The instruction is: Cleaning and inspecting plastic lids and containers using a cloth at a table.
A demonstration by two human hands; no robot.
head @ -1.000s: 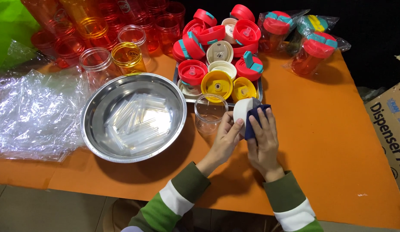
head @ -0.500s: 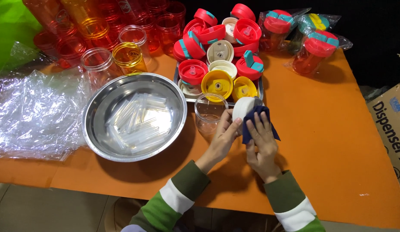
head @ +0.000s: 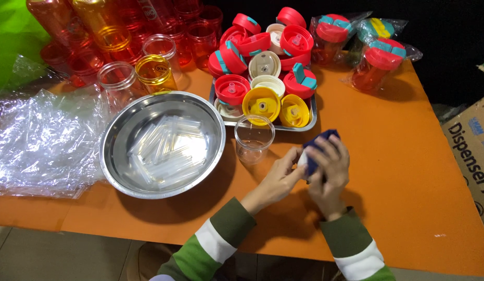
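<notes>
My left hand (head: 277, 179) and my right hand (head: 329, 174) meet over the orange table (head: 408, 171), both closed around a white bottle lid (head: 303, 157) wrapped in a dark blue cloth (head: 319, 147). The cloth covers most of the lid; only a white edge shows between my fingers. A clear open bottle (head: 254, 139) stands just left of my hands. Behind it a metal tray (head: 309, 124) holds several red, yellow and white lids.
A steel bowl (head: 117, 135) with clear plastic tubes sits at left, beside crumpled clear plastic bags (head: 39, 140). Red, yellow and clear bottles (head: 122, 47) crowd the back left. Bagged capped bottles (head: 374, 57) stand at back right. A cardboard box (head: 473, 145) is at right.
My hands have lowered slightly toward me with the lid, and the blue cloth now wraps more of it, hiding most of the white.
</notes>
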